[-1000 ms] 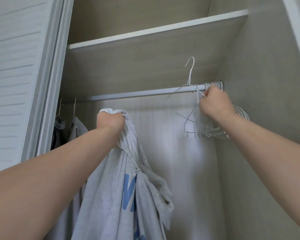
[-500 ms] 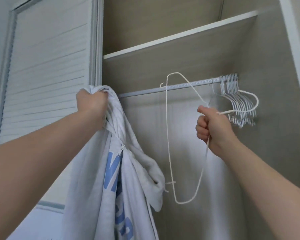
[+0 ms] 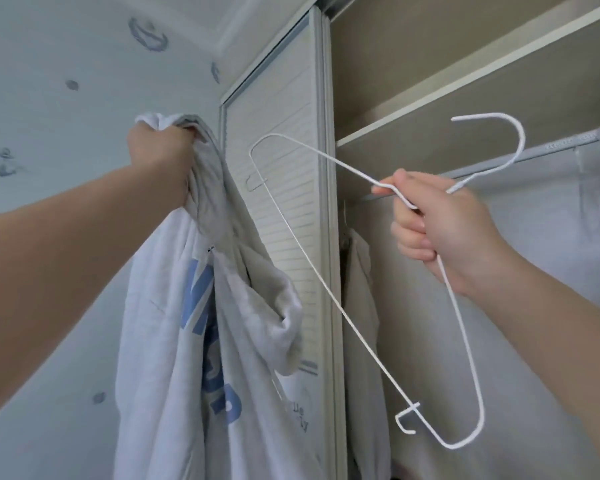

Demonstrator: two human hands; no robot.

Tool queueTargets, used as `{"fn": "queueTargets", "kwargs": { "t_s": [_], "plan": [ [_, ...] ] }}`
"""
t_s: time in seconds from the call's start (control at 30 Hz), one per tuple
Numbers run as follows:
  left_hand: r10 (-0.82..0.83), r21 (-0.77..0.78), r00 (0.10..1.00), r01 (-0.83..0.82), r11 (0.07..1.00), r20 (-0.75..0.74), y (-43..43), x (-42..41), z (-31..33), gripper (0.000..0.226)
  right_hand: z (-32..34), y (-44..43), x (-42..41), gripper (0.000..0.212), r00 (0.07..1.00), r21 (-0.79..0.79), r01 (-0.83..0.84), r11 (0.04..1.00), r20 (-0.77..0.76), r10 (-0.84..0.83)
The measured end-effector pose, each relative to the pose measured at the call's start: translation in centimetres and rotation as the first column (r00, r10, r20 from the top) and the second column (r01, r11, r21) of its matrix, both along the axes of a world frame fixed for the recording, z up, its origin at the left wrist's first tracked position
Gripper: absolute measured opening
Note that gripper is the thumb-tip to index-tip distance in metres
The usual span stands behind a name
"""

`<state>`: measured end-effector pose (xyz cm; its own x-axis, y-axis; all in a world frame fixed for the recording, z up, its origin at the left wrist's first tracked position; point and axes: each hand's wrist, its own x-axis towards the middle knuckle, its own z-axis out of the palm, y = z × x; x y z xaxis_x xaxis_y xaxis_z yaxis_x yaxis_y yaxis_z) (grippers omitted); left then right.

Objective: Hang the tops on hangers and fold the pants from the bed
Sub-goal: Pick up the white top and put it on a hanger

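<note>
Beside the open wardrobe (image 3: 465, 109), the left hand (image 3: 163, 157) grips a bunched grey hoodie (image 3: 194, 341) held up high, while the right hand (image 3: 440, 223) clenches a white wire hanger (image 3: 329, 292) just below its hook.

1. Single view: a wide-angle cam on my head, looking from my own eye line.
2. It faces forward and is tilted up. The pale-blue anchor-print wallpaper (image 3: 66, 109) is on the left, the white louvred sliding door (image 3: 284, 133) in the centre, and the beige wardrobe shelf (image 3: 465, 126) and grey metal rail (image 3: 534, 155) at upper right.
3. Range is close. My left hand (image 3: 160, 161) and right hand (image 3: 444, 223) sit mid-frame, with my forearms entering from the lower corners.
4. The grey sweatshirt with blue lettering (image 3: 160, 323) in my left hand runs off the bottom edge.
5. The white wire hanger (image 3: 523, 136) in my right hand fits fully in frame.
</note>
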<state>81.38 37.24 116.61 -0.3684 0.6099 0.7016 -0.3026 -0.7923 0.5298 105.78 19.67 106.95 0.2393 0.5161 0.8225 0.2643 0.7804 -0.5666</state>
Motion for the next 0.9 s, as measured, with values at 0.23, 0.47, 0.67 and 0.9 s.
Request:
{"fn": "queueTargets", "kwargs": {
  "t_s": [0.23, 0.47, 0.67, 0.9],
  "plan": [
    [0.312, 0.043, 0.950, -0.312, 0.949, 0.004, -9.1, -13.2, -2.4, 0.021, -3.1, -2.3, -10.5, 0.028, 0.928, -0.034, -0.370, 0.928, 0.031, 0.372],
    [0.544, -0.050, 0.829, -0.554, 0.831, -0.132, -18.7, -25.5, -4.6, 0.014, -7.0, -4.6, -21.6, 0.027, 0.803, -0.126, -0.594, 0.795, -0.028, 0.595],
    [0.667, -0.037, 0.528, -0.798, 0.602, -0.526, -26.1, -34.3, -8.7, 0.011, -10.7, -6.7, -31.5, 0.026, 0.665, -0.236, -0.730, 0.642, -0.024, 0.747],
    [0.321, 0.174, -0.089, -0.954, 0.245, -0.943, -33.5, -44.3, -17.2, 0.005, -18.8, -9.1, -43.3, 0.027, 0.514, -0.350, -0.812, 0.468, -0.048, 0.856]
  ]
}}
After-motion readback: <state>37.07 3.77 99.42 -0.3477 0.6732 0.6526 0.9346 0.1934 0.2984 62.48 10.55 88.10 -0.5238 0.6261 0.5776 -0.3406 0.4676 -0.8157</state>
